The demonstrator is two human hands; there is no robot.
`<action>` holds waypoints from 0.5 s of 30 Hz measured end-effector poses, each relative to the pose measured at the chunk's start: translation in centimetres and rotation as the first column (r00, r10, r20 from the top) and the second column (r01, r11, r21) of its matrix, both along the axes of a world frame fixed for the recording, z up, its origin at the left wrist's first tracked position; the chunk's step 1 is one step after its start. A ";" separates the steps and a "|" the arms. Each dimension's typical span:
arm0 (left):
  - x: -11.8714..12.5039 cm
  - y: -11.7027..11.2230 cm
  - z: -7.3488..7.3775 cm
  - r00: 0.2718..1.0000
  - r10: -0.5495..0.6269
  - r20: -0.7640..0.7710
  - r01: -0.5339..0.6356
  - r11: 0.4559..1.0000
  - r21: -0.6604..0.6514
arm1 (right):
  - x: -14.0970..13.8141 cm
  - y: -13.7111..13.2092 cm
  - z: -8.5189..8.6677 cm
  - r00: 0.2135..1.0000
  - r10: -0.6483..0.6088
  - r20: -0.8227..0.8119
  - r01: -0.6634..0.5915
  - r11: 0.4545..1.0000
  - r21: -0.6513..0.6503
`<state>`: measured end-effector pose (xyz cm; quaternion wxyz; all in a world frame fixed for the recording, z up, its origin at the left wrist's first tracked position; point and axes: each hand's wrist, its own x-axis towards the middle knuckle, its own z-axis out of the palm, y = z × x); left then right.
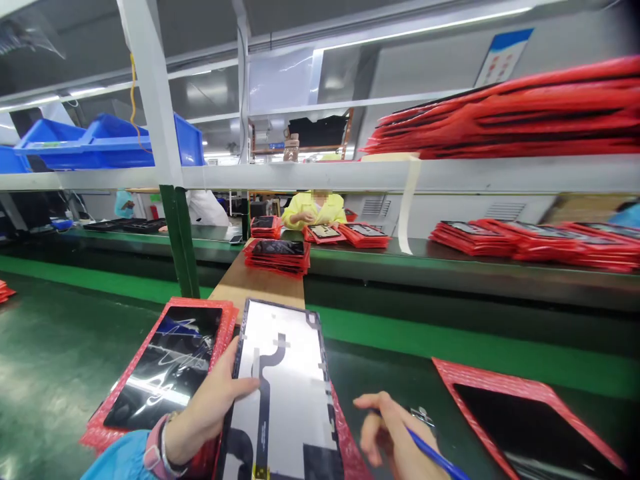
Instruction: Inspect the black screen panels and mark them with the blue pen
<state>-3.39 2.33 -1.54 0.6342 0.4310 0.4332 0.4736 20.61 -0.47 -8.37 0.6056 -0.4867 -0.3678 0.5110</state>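
My left hand (213,397) grips the left edge of a tablet-sized screen panel (300,373), thumb lying on its silvery back. That back carries a dark flex cable (265,407) and strips of tape, and its top end tilts upward. Red bubble wrap (347,427) shows beneath the panel's right side. To the right, apart from the panel, my right hand (393,430) is closed around a blue pen (435,455). A small metal item (423,416), too partly hidden to name, appears behind that hand. Left of my left hand, a glossy black screen (173,360) rests on red bubble wrap (227,313).
Another black screen (535,427) lies on red wrap at the right of the green bench (50,347). Wrapped screens are stacked (277,257) on a brown board ahead. A person in yellow (320,208) sits beyond. Overhead, a shelf (300,177) holds blue bins (100,143) and red sleeves (510,120).
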 end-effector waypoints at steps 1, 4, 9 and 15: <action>0.0 0.0 0.9 1.000 -0.016 0.013 0.016 0.999 0.034 | 0.4 0.3 1.1 1.000 -0.009 -0.008 0.009 1.000 0.021; 0.4 0.0 2.9 0.999 -0.008 0.031 0.005 0.995 0.099 | 0.6 0.6 4.0 0.999 0.046 0.019 -0.046 0.998 0.041; 1.4 -0.3 4.6 0.997 0.082 0.013 -0.083 0.985 0.151 | 0.0 -0.7 5.9 0.994 0.107 0.026 -0.109 0.989 0.097; 2.1 0.0 5.4 0.987 0.158 -0.007 -0.152 0.959 0.239 | 0.4 -0.6 6.4 0.961 -0.020 0.274 -0.042 0.975 0.218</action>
